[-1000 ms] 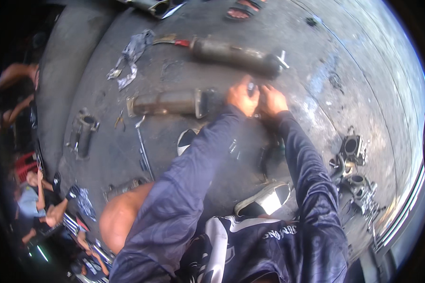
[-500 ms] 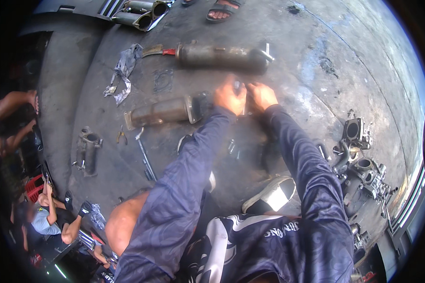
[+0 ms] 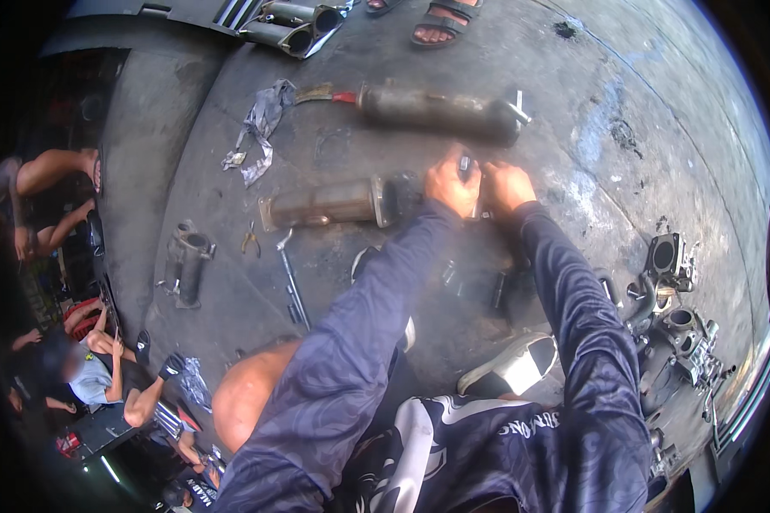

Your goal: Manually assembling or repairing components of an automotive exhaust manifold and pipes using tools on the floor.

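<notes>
My left hand (image 3: 452, 184) and my right hand (image 3: 510, 186) are close together, low over the concrete floor (image 3: 590, 222). The fingers of the left are closed around a small dark-ended piece (image 3: 464, 166); its kind does not show. My right fingers are curled and pressed together, hiding whatever is in them. Just left of my hands lies a flanged metal cylinder (image 3: 325, 205) with a blurred dark part (image 3: 402, 197) at its near end. A longer rusty metal cylinder (image 3: 436, 113) lies beyond them. Between my forearms are small bolts (image 3: 450, 274) and a dark short cylinder (image 3: 498, 289).
Pliers (image 3: 251, 240), a long-handled ratchet (image 3: 293, 282) and a forked metal pipe piece (image 3: 188, 261) lie left. A crumpled rag (image 3: 267, 111) and a red-ended brush (image 3: 342, 97) are farther off. Engine parts (image 3: 680, 321) crowd the right. A sandalled foot (image 3: 436, 32) stands ahead; people sit left.
The whole view has shifted, so floor objects appear farther right and slightly lower. My hands stay close together between the cylinders, both fists still closed.
</notes>
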`<state>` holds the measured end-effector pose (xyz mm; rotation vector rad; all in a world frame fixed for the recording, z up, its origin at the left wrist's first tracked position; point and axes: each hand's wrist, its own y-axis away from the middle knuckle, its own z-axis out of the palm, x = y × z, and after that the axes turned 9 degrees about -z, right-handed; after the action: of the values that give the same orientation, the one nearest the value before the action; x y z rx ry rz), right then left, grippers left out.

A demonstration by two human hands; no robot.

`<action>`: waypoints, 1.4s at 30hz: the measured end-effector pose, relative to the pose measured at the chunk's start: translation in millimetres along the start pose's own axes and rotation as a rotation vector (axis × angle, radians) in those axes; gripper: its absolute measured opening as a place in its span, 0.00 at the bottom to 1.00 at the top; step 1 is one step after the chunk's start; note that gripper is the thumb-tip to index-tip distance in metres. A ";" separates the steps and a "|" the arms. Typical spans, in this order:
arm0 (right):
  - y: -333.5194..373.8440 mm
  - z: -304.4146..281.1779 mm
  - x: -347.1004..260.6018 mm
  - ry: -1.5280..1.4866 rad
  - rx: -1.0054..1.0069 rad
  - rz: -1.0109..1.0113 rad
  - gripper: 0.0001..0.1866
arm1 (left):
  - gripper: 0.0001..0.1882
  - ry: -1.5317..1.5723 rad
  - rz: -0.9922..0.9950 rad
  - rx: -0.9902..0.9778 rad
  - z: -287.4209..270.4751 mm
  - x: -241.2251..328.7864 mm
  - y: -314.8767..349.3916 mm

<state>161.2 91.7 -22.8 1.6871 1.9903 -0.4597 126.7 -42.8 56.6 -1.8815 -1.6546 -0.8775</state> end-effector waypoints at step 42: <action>1.2 19.2 -117.7 -0.514 0.715 0.626 0.44 | 0.10 0.699 -0.779 -0.850 -158.0 -146.4 57.0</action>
<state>179.2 -14.8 27.7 2.1728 0.8922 -1.2970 150.1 -264.4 59.8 -0.9753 -1.6249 -2.5112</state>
